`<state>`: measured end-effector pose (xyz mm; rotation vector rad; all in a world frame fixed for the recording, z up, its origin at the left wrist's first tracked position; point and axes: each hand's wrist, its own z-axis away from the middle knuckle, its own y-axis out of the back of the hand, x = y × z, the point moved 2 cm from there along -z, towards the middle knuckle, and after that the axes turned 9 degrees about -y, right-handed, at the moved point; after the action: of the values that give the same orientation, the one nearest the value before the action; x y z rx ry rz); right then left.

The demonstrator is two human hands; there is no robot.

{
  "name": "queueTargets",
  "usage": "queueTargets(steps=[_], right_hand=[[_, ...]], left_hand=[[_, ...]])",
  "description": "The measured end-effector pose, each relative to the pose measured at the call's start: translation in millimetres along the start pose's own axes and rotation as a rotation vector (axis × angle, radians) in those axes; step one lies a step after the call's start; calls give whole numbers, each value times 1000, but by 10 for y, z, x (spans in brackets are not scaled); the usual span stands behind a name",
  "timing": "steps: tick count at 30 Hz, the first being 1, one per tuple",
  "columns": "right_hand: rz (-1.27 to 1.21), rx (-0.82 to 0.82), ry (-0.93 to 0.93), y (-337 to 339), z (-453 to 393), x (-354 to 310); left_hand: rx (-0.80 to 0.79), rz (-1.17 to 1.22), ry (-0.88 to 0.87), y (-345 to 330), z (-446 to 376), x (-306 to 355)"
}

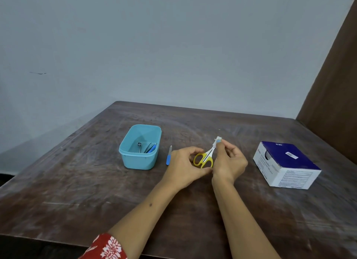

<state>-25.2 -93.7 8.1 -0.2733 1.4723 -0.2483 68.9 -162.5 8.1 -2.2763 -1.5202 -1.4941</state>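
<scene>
Left hand (183, 164) is gripping the small scissors with yellow plastic loop handles (207, 155), fingers curling round the loops. Right hand (229, 160) is pinching a small white wad with a blue spot (218, 140) against the blade tip, thumb and forefinger closing on it. The scissors are sitting between both hands over the middle of the table, tip pointing away and to the right. The blades are showing white with a dark line along them.

Surface: a dark brown wooden table (77, 181), looking scuffed and pale-scratched. A teal plastic tub (135, 162) is standing to the left, holding slim metal tools (146, 147). A blue-handled nail file (169, 156) is lying between the tub and the left hand. A white and dark blue cardboard box (289, 172) is standing well apart to the right.

Room: a pale grey-blue wall (154, 46) is rising behind, and a brown panel (336, 85) is running along the right edge.
</scene>
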Motion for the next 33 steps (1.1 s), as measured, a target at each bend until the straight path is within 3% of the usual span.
queueTargets(steps=[6,11,14,17,21,28,33], right_hand=[[-58,-119,-33,-44,20,-22],[-120,-142,-37,-49,23,-46],[82,-165,136,-45,54,-41],[325,-288,379,-72,154,-29],[478,-289,591,-83,209,-23],[399,-221,557,-58,175,-49],[462,-235,573,-65,198,-42]], left_hand=[[-7,-120,1,19,-4,11],[-8,39,40,1,-16,36],[8,269,155,-11,-55,21],[59,566,284,-5,-57,15],[81,676,335,12,-64,-3],[-69,649,315,-1,-45,8],[17,663,295,8,-59,-15]])
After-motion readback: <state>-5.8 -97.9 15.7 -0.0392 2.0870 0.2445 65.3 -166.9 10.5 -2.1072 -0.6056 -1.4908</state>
